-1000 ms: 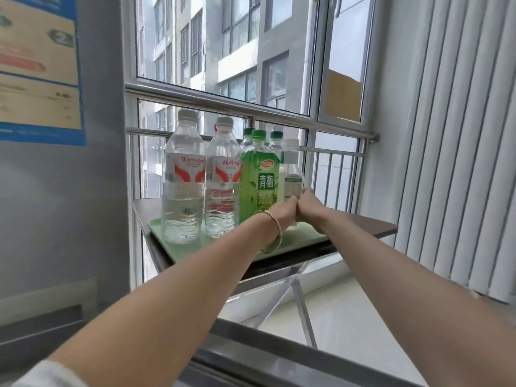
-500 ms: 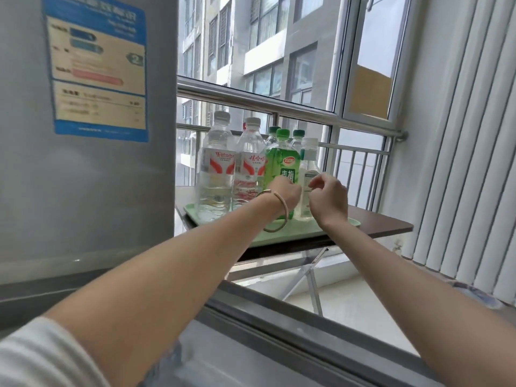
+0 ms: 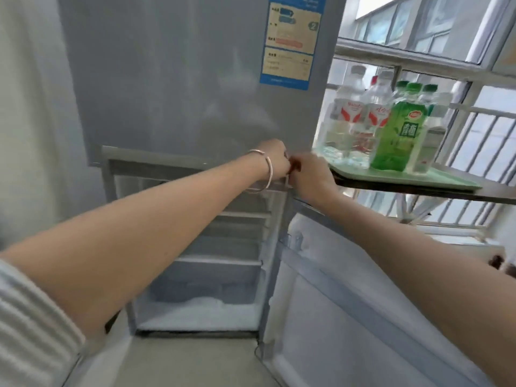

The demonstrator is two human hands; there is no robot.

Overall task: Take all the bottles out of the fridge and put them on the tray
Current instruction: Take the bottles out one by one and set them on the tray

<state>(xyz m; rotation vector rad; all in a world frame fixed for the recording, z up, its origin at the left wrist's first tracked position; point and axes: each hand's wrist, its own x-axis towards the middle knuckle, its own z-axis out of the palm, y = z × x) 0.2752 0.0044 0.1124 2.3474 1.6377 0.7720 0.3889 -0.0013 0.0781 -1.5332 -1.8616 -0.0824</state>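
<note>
The bottles (image 3: pixel 382 127) are seen upright on the green tray (image 3: pixel 435 178), which rests on the tabletop (image 3: pixel 499 195) to the right. The right hand (image 3: pixel 311 178), nearer to them, is loosely curled and empty; the left hand (image 3: pixel 275 160) is closed, with nothing visibly held. No bottle can be made out on the open fridge (image 3: pixel 217 236) shelves below.

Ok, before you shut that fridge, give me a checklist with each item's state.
1. Fridge shelves show no bottles: ok.
2. Door shelf free of bottles: ok for the part in view.
3. Bottles upright on tray, green bottle included: ok.
4. Tray fully on table: ok.
5. Left hand and right hand carry nothing: cannot tell, blurred.
</note>
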